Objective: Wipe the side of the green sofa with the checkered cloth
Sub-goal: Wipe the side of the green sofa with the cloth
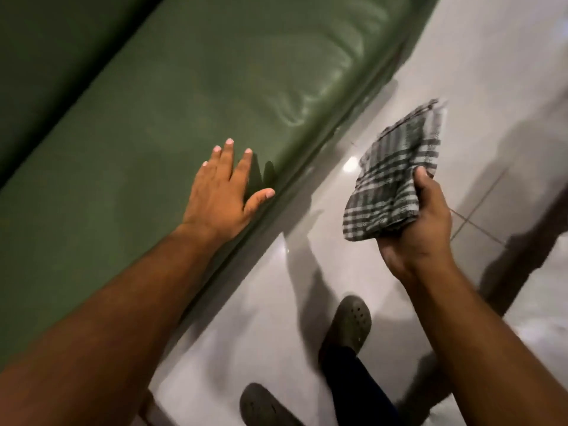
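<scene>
The green sofa (147,124) fills the upper left, its smooth side panel slanting across the view. My left hand (219,192) lies flat on that panel near its lower edge, fingers spread, holding nothing. To the right, my right hand (421,229) grips a folded grey-and-white checkered cloth (396,179). The cloth is held in the air above the floor, apart from the sofa, and its far corner is motion-blurred.
Pale glossy floor tiles (461,72) run along the sofa's edge. My two feet in dark clogs (347,324) stand at the bottom centre. A dark furniture leg (528,253) stands at the right.
</scene>
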Tool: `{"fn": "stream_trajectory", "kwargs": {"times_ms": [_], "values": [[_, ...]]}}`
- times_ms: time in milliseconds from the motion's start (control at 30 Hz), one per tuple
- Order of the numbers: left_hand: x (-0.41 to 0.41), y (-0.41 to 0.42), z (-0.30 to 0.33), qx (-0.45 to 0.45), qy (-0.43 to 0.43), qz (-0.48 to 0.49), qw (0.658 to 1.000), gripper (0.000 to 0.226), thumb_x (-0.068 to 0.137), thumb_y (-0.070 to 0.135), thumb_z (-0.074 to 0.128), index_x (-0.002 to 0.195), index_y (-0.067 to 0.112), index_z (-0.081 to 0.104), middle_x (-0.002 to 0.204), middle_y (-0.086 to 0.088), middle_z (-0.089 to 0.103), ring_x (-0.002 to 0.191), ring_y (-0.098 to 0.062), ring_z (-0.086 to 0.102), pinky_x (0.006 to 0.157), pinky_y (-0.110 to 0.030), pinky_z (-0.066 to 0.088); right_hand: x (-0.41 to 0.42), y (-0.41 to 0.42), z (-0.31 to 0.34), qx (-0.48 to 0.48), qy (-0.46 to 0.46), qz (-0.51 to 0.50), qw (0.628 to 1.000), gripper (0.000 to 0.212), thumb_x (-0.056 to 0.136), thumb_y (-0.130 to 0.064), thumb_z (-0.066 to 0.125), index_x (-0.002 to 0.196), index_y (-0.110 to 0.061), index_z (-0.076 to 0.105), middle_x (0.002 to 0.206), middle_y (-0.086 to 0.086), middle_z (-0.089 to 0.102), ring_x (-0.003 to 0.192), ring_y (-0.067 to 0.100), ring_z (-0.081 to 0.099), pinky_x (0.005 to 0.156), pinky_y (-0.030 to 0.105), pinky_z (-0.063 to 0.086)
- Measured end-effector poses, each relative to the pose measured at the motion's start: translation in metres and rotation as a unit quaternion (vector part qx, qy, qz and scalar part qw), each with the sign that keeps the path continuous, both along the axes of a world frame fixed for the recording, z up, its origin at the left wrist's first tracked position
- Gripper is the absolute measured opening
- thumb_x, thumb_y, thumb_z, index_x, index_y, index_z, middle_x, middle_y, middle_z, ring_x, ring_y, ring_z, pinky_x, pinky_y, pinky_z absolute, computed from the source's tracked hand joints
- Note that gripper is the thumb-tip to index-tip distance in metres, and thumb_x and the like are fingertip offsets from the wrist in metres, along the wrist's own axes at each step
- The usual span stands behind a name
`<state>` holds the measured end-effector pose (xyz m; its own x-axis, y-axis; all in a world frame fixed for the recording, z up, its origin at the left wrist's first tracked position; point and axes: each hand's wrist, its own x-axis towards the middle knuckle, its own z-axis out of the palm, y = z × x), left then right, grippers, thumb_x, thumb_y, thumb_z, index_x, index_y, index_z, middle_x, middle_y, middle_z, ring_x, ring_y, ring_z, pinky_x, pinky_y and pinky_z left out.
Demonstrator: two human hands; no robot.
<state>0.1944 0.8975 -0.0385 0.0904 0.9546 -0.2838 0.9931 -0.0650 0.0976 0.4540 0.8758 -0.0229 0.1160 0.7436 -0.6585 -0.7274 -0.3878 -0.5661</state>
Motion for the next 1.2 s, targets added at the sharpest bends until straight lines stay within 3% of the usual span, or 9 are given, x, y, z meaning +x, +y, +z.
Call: {"fn": "stream_trajectory", "kwargs": {"times_ms": [167,267,633,833,967,1033,1100,1133,1200], "values": [[0.067,0.089,-0.042,-0.02,0.033,-0.087,0.995,0.099,0.083,0.08,0.017,0.158,0.015,0.024,0.167,-0.022,0.013,0.154,-0.041,0.014,0.123,-0.054,0.018,0.043,0.011,-0.05,-0.018,0.038,-0.05,0.998,0.049,0.089,-0.038,0.05,0.131,-0.012,0.054,0.139,0.021,0.054,0.122,0.033,0.055,0.109,0.052,0.039],[0.098,0.135,-0.067,-0.01,0.048,-0.135,0.99,0.089,0.093,0.074,0.034,0.159,0.016,0.02,0.168,-0.02,0.008,0.155,-0.04,0.009,0.124,-0.054,0.014,0.059,0.016,-0.075,-0.009,0.039,-0.083,0.996,0.048,0.092,-0.035,0.046,0.132,-0.01,0.051,0.142,0.025,0.049,0.116,0.032,0.054,0.11,0.052,0.035],[0.157,0.293,-0.087,0.037,0.128,-0.228,0.965,0.092,0.091,0.071,0.045,0.16,0.025,0.007,0.169,-0.015,-0.01,0.155,-0.04,-0.004,0.124,-0.061,0.007,0.097,0.052,-0.103,-0.041,-0.009,-0.116,0.992,0.038,0.093,-0.035,0.047,0.126,-0.019,0.057,0.131,0.012,0.062,0.123,0.029,0.055,0.107,0.047,0.042],[0.181,0.347,-0.123,0.097,0.112,-0.256,0.955,0.096,0.084,0.074,0.045,0.159,0.033,0.001,0.17,-0.013,-0.003,0.155,-0.042,0.0,0.12,-0.068,0.01,0.082,0.131,-0.163,0.016,-0.022,-0.115,0.993,0.008,0.083,-0.032,0.061,0.085,-0.024,0.061,0.079,0.001,0.049,0.066,0.014,0.046,0.058,0.028,0.039],[0.172,0.345,-0.14,0.16,0.104,-0.253,0.949,0.093,0.084,0.072,0.041,0.16,0.033,0.006,0.17,-0.013,0.002,0.156,-0.04,0.003,0.12,-0.066,0.012,0.046,0.17,-0.236,0.025,-0.044,-0.069,0.996,0.02,0.093,-0.025,0.048,0.077,-0.029,0.06,0.055,-0.016,0.049,0.049,0.004,0.044,0.043,0.018,0.038],[0.175,0.347,-0.144,0.18,0.096,-0.259,0.944,0.093,0.083,0.072,0.041,0.16,0.031,0.008,0.17,-0.013,0.004,0.156,-0.039,0.005,0.12,-0.066,0.013,0.021,0.184,-0.268,0.034,-0.051,-0.032,0.998,0.01,0.093,-0.035,0.052,0.096,-0.029,0.059,0.069,-0.017,0.055,0.061,0.003,0.052,0.056,0.018,0.043],[0.174,0.345,-0.148,0.189,0.086,-0.26,0.943,0.093,0.082,0.072,0.041,0.16,0.029,0.011,0.17,-0.013,0.006,0.156,-0.039,0.005,0.121,-0.064,0.013,-0.004,0.196,-0.295,0.064,-0.069,0.009,0.996,0.031,0.083,-0.051,0.059,0.112,-0.042,0.057,0.101,-0.009,0.061,0.09,0.013,0.057,0.082,0.028,0.044],[0.173,0.345,-0.15,0.194,0.081,-0.259,0.943,0.094,0.082,0.072,0.041,0.16,0.029,0.012,0.169,-0.013,0.006,0.156,-0.039,0.006,0.121,-0.064,0.013,-0.017,0.202,-0.305,0.084,-0.091,0.023,0.992,0.035,0.083,-0.049,0.056,0.118,-0.051,0.054,0.127,-0.002,0.057,0.115,0.021,0.053,0.1,0.035,0.039],[0.172,0.347,-0.152,0.205,0.071,-0.257,0.942,0.093,0.082,0.071,0.039,0.16,0.027,0.014,0.169,-0.015,0.008,0.156,-0.039,0.007,0.121,-0.064,0.013,-0.037,0.215,-0.312,0.134,-0.135,0.049,0.98,0.043,0.087,-0.036,0.045,0.122,-0.061,0.04,0.16,-0.002,0.021,0.148,0.014,0.015,0.122,0.039,0.014]]}}
